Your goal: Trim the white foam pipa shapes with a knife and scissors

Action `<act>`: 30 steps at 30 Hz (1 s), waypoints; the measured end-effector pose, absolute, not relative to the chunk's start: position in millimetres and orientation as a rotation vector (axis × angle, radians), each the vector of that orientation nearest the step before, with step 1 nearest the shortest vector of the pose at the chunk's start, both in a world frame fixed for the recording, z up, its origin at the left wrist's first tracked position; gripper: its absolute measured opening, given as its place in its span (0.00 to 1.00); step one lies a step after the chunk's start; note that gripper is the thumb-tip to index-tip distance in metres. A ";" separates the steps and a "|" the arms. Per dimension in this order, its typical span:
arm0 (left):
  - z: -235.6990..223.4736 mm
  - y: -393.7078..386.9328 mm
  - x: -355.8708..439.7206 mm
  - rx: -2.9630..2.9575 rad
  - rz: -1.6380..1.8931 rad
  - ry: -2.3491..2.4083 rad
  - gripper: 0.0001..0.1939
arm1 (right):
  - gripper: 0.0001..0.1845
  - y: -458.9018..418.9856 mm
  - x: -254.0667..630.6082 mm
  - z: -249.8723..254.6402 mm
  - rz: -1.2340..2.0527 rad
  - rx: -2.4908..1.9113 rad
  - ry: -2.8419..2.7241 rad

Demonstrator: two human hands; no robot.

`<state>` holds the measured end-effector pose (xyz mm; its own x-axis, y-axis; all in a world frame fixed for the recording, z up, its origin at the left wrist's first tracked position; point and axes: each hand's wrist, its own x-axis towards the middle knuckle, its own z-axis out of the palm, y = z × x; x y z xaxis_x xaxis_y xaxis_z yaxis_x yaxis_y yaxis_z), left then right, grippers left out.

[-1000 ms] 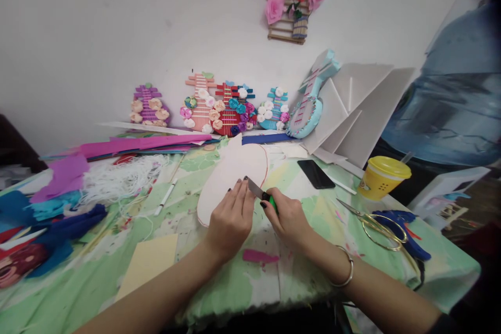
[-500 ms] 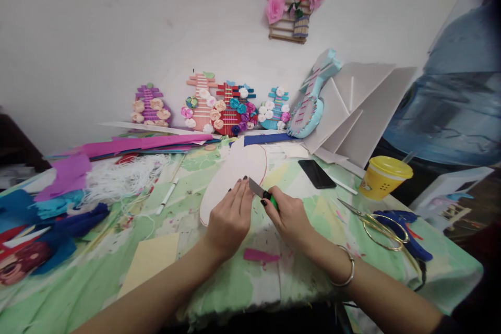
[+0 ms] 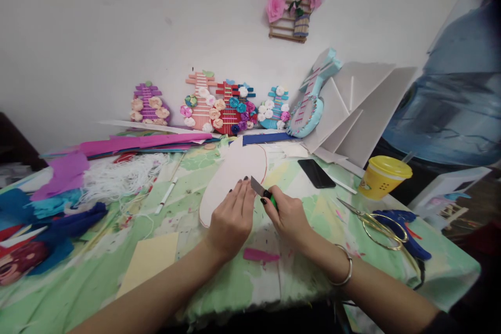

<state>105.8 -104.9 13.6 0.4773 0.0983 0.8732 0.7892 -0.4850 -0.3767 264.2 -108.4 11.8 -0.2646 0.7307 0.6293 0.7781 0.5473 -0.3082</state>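
Note:
A white rounded board (image 3: 223, 188) with a reddish outline along its edge lies on the table in front of me. My left hand (image 3: 233, 214) rests flat on its lower right part, fingers stretched out and together. My right hand (image 3: 287, 211) is closed around the green-and-black handle of a utility knife (image 3: 259, 188). The wide blade points up and left, close beside my left fingertips at the board's right edge. Whether the blade is in the board cannot be made out. Below the hands is a pink scrap (image 3: 260, 255).
To the right are a black phone (image 3: 317, 173), gold-handled scissors (image 3: 381, 227), a blue glue gun (image 3: 407, 232) and a yellow cup (image 3: 385, 180). White string (image 3: 121, 180), a white marker (image 3: 166, 195) and yellow paper (image 3: 151, 261) lie left. Several decorated paper instruments (image 3: 227, 107) stand along the wall.
The knife blade has shifted very slightly up and right along the board's edge. My left hand stays pressed on the board, nearly in the same place.

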 end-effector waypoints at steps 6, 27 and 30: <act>12.4 -105.6 107.2 -1.921 -1.047 -0.752 0.11 | 0.12 -108.7 263.9 12.7 -0.067 -1.218 -2.012; 17.0 -103.2 101.1 -1.879 -1.067 -0.820 0.17 | 0.12 -110.9 263.6 19.7 -0.104 -1.263 -1.959; 21.3 -105.1 97.7 -1.851 -1.104 -0.892 0.22 | 0.12 -104.2 269.3 21.0 -0.054 -1.365 -1.877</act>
